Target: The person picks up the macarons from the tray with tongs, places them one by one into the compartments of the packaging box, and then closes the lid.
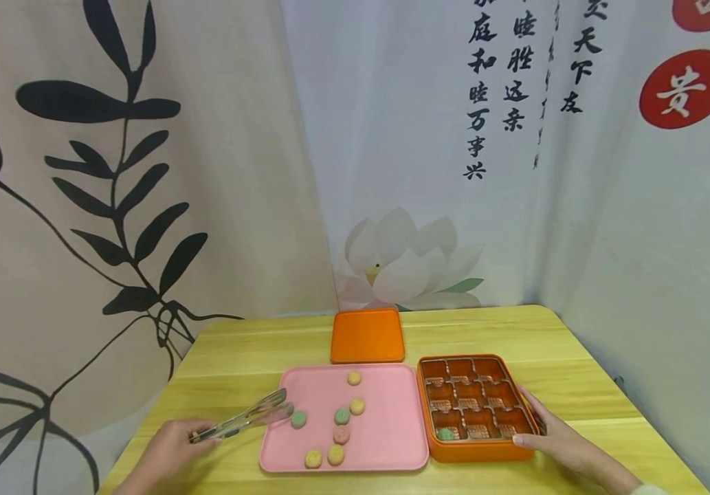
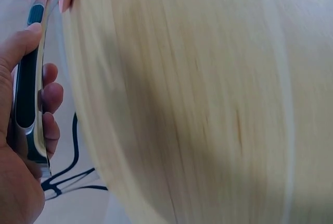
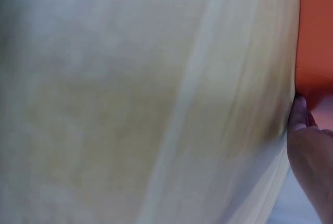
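In the head view my left hand grips metal tongs with dark handle inserts, the thumb lying along the handle in the left wrist view. The tongs' ends hang over the left edge of a pink tray, close to a green molded cake. My right hand holds the right front corner of an orange box, thumb at the front and fingers along the side. Inside is a brown divided insert; a green cake sits in its front left compartment.
On the tray lie several yellow cakes, another green cake and a pink cake. Behind the tray rests a flat orange lid. The wooden table backs onto a printed curtain.
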`<state>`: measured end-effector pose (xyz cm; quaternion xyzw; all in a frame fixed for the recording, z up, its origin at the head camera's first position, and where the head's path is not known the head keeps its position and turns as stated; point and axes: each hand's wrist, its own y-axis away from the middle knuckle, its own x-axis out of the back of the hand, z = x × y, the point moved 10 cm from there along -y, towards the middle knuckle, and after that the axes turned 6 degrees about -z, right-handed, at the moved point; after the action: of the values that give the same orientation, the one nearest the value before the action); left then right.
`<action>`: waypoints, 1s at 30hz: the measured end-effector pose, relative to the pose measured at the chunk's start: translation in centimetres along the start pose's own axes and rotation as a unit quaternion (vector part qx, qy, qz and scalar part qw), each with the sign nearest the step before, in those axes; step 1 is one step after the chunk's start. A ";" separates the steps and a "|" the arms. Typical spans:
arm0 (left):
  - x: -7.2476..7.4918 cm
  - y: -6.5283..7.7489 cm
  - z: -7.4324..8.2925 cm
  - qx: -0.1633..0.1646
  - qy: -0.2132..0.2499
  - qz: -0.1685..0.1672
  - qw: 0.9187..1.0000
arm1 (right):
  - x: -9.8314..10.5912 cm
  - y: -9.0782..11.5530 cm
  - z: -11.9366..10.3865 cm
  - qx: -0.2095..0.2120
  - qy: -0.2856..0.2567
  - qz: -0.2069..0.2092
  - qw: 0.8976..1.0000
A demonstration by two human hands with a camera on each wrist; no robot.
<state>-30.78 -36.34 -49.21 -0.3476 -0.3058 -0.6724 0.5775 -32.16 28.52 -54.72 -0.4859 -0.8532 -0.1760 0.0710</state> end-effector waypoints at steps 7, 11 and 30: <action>-0.8 -0.7 0.5 -0.016 -0.003 0.016 1.000 | 0.0 -0.1 0.4 -0.002 -0.001 -0.002 1.000; -1.2 -1.2 0.7 -0.011 -0.002 0.023 1.000 | -0.1 0.1 0.4 -0.003 0.000 0.001 1.000; -2.2 -4.4 4.0 -0.023 0.027 0.009 0.999 | -0.1 0.1 0.3 -0.003 0.008 0.006 1.000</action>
<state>-34.47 -31.27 -48.76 -0.3454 -0.2717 -0.6832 0.5832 -32.00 28.66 -54.99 -0.4896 -0.8492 -0.1818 0.0777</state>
